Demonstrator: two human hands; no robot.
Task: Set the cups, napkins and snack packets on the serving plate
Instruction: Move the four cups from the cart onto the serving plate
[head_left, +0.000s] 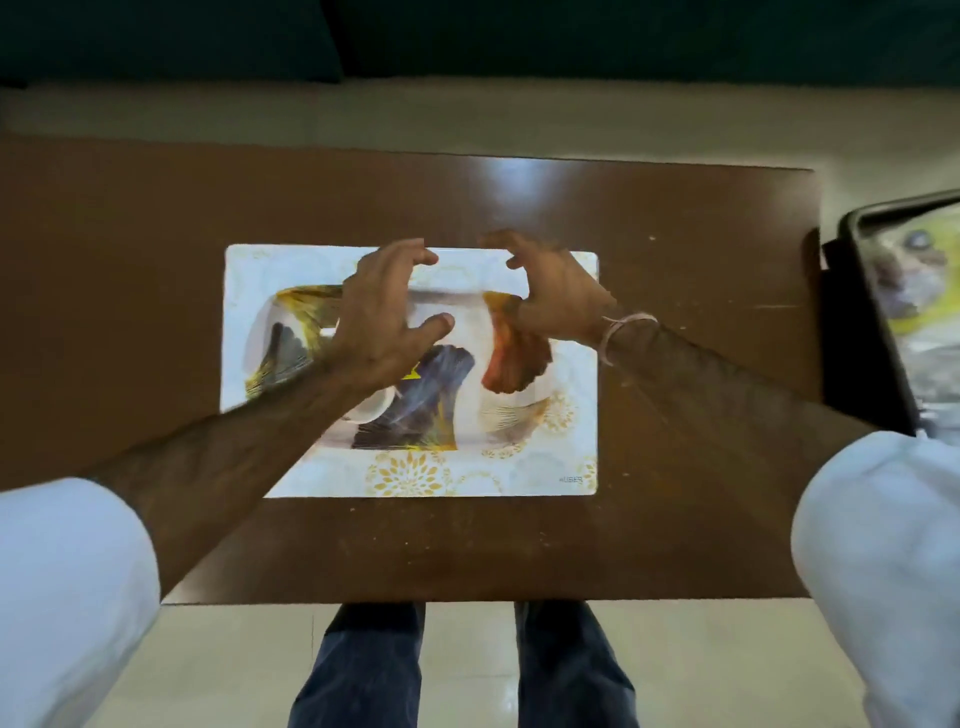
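Both hands hover empty over the serving plate (571, 467): the left hand (387, 317) and right hand (550, 301) are curled loosely, fingers spread, grasping nothing. By my judgement the task has barely begun, since no cups, napkins or snack packets are in view. White, rectangular and rimmed, with gold floral motifs and feather-like prints, the plate lies flat mid-desk (130, 260). A dark-rimmed tray (872, 312) sits at the desk's right edge.

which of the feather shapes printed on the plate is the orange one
The orange-brown feather shape on the plate's right side, just below the right hand. The feather shape at the middle is dark grey-blue, and the one at left is grey with gold.
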